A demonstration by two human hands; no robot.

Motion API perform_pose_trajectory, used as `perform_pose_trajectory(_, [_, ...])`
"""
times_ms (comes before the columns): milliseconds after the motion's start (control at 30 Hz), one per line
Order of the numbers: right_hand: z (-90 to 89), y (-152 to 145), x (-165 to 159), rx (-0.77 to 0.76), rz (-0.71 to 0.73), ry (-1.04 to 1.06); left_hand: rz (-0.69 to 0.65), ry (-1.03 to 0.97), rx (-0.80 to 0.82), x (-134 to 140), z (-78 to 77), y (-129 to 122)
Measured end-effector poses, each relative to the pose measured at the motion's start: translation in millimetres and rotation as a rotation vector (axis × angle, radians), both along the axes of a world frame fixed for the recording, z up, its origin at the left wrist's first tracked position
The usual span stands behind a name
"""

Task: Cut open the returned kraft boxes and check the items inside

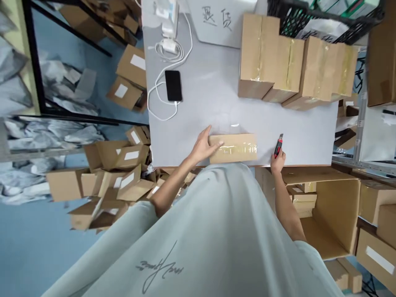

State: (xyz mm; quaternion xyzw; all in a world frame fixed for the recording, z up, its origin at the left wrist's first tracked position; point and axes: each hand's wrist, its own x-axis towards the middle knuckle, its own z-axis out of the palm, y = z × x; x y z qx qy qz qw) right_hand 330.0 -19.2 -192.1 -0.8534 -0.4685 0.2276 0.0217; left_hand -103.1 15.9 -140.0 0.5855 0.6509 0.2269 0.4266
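A small taped cardboard box (pixel 233 153) lies at the near edge of the table, right in front of my body. My left hand (pixel 204 145) rests on its left end, thumb on top and fingers stretched along the far side. Clear tape or film shows just behind the box. Over to the right, my right hand (pixel 278 161) is closed around a red and black box cutter (pixel 279 145), its tip pointing away from me. The cutter is apart from the box.
Several taped cardboard boxes (pixel 260 53) stand at the back right, below a black crate (pixel 309 20). A phone (pixel 173 86) on a white cable lies at the left of the table (pixel 210 82). An open carton (pixel 337 210) holding small boxes stands below right; opened boxes (pixel 133 181) pile up at left.
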Motion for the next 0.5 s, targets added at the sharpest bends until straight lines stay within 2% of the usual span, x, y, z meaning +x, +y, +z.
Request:
perform_pose_trajectory(67, [1.3,2.0,-0.8,0.019,-0.018,-0.007,-0.040,-0.034,-0.040,-3.4,6.6,-23.7])
perform_pose_trajectory(167, [7.0,18.6,-4.4,0.093,-0.177,0.092,-0.106,-0.072,-0.073,-5.2,9.9,-42.0])
perform_pose_trajectory(267, [16.1,34.9,-15.2,0.145,-0.277,0.245,-0.151,-0.098,-0.074,-6.0,5.0,-47.9])
perform_pose_trajectory(400, [37.4,45.3,-37.4,0.241,-0.327,0.598,-0.148,-0.146,-0.035,-8.1,-5.0,-47.8])
perform_pose_trajectory(500, [63.3,50.0,-55.9,0.386,-0.233,0.778,-0.144,-0.193,-0.018,-10.6,-10.1,-45.5])
